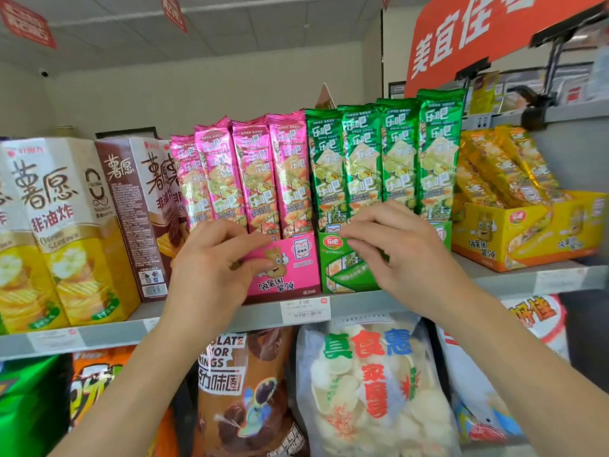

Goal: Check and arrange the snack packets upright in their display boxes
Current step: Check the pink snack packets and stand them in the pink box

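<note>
Left hand (pixel 214 262) rests with curled fingers on the pink display box (pixel 296 275) front; right hand (pixel 398 249) likewise on the green display box (pixel 336 278). We cannot tell whether either grips. Pink packets (pixel 253 173) and green packets (pixel 395 153) stand upright in their boxes on the shelf (pixel 250 316).

Shop: snack-stocked shelf (pixel 108 334), price tag (pixel 304 310) on edge, orange overhead sign (pixel 478 34), blurred, probably store name.

My head camera faces the display boxes (pixel 290 275) straight on, close up. Its wide lens reaches the ceiling (pixel 230 34).
</note>
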`<state>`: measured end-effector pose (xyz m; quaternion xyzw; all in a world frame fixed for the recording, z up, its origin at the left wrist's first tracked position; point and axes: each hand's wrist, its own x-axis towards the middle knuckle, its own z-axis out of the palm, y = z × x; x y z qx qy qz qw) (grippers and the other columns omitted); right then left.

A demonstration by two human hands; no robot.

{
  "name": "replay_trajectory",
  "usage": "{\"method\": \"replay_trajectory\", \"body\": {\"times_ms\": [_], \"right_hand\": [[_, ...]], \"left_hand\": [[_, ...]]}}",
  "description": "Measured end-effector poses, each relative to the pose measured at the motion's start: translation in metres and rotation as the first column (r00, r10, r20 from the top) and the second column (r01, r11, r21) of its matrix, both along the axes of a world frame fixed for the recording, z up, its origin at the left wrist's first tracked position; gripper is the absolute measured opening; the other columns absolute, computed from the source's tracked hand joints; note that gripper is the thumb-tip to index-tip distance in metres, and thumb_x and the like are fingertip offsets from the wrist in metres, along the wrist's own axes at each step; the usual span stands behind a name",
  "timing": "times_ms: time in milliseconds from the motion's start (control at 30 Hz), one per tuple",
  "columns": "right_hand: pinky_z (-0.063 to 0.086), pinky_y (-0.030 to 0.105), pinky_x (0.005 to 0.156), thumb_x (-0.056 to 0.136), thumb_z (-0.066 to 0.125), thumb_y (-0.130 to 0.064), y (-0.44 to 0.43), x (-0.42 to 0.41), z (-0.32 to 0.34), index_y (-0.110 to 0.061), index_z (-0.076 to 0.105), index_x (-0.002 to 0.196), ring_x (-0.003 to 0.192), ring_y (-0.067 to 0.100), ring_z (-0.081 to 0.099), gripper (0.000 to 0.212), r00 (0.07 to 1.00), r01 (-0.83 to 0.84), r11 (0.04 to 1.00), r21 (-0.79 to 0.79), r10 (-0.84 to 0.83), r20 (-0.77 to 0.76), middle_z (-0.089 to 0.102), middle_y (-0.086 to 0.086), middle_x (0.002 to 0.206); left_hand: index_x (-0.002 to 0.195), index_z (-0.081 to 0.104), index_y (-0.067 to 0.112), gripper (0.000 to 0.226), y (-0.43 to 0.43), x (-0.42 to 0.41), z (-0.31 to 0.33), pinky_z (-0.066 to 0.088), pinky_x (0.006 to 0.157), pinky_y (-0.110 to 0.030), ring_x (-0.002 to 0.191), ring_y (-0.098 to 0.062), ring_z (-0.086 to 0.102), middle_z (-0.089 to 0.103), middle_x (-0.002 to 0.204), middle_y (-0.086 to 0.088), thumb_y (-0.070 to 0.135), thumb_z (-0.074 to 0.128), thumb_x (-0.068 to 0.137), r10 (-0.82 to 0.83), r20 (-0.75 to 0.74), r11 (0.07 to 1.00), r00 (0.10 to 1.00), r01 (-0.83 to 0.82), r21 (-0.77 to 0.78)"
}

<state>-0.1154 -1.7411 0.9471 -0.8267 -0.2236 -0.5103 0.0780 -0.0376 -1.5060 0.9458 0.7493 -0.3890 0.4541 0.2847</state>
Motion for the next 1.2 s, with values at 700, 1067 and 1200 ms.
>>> {"method": "replay_trajectory", "body": {"times_ms": [700, 1067, 1200], "right_hand": [[0.041, 0.052, 0.094, 0.085, 0.071, -0.009, -0.113, -0.066, 0.013, -0.018, 0.069, 0.119, 0.108, 0.033, 0.060, 0.035, 0.817, 0.511, 0.848, 0.143, -0.426, -0.389, 0.068, 0.005, 0.112], [0.037, 0.042, 0.092, 0.091, 0.062, -0.009, -0.122, -0.080, 0.013, -0.024, 0.055, 0.136, 0.117, 0.026, 0.048, 0.048, 0.905, 0.290, 0.950, -0.116, -0.312, -0.290, 0.056, 0.003, 0.122], [0.045, 0.047, 0.078, 0.087, 0.068, -0.017, -0.131, -0.087, 0.012, -0.016, 0.067, 0.119, 0.102, 0.034, 0.055, 0.032, 0.889, 0.423, 0.903, -0.080, -0.430, -0.154, 0.062, 0.008, 0.105]], "left_hand": [[0.107, 0.072, 0.010, 0.026, -0.132, -0.047, 0.004, 0.048, 0.076, -0.041, 0.091, -0.035, 0.060, 0.068, 0.095, -0.010, 0.013, 0.076, 0.082, -0.104, 0.090, 0.977, 0.991, 0.085, 0.197], [0.098, 0.078, 0.008, 0.025, -0.152, -0.060, 0.001, 0.046, 0.079, -0.037, 0.084, -0.031, 0.058, 0.070, 0.086, -0.011, 0.002, 0.078, 0.074, -0.082, -0.043, 0.997, 0.996, 0.082, -0.004], [0.102, 0.077, 0.009, 0.025, -0.153, -0.066, 0.003, 0.045, 0.082, -0.035, 0.088, -0.021, 0.053, 0.064, 0.087, 0.000, 0.000, 0.076, 0.078, -0.125, -0.118, 0.992, 0.985, 0.122, -0.031]]}}
